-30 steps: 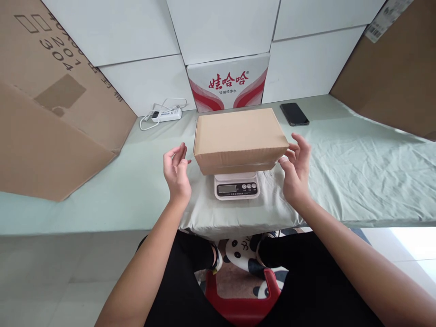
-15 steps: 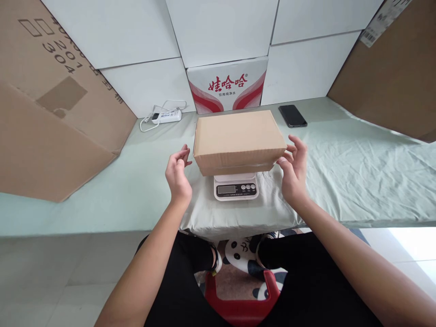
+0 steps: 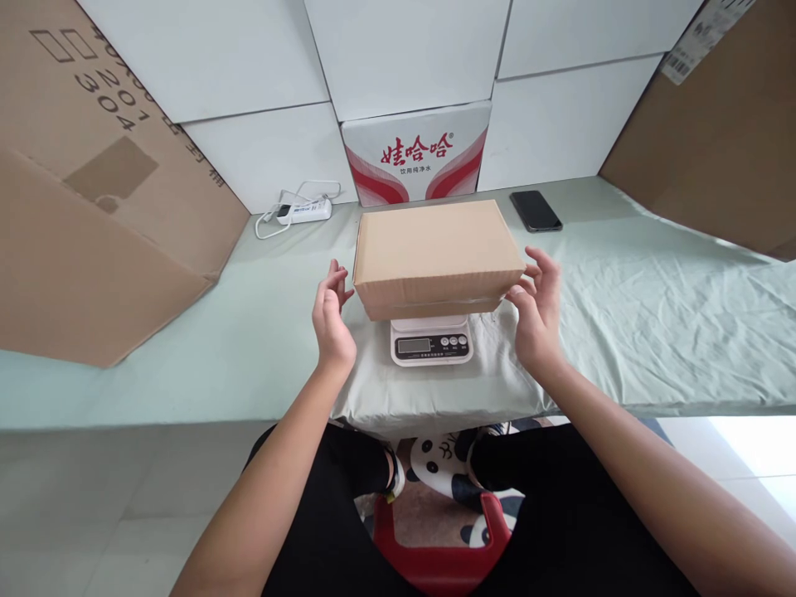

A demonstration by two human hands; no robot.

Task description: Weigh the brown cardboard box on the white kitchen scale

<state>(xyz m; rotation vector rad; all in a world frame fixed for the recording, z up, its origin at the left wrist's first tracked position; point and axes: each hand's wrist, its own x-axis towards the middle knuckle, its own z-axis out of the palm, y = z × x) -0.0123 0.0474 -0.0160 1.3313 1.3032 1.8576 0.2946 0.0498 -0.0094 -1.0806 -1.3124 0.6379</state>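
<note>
- Head view: cardboard box [image 3: 437, 253] sits on the kitchen scale [image 3: 431, 338], at the table's [image 3: 652, 307] near edge.
- Left hand [image 3: 332, 319] and right hand [image 3: 536, 311] flank its ends, fingers spread, right fingertips touching, neither gripping; lifting remains undone.
- Phone [image 3: 536, 210], power strip [image 3: 303, 211] and water carton [image 3: 415, 153] lie behind, not obstructing.

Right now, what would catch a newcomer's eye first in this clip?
A plain cardboard box sits on a small white kitchen scale at the middle of the green-covered table. The left hand and right hand flank its ends, open, fingers spread close to the box. Behind it stands a white carton with red lettering, with a dark phone to its right.
</note>
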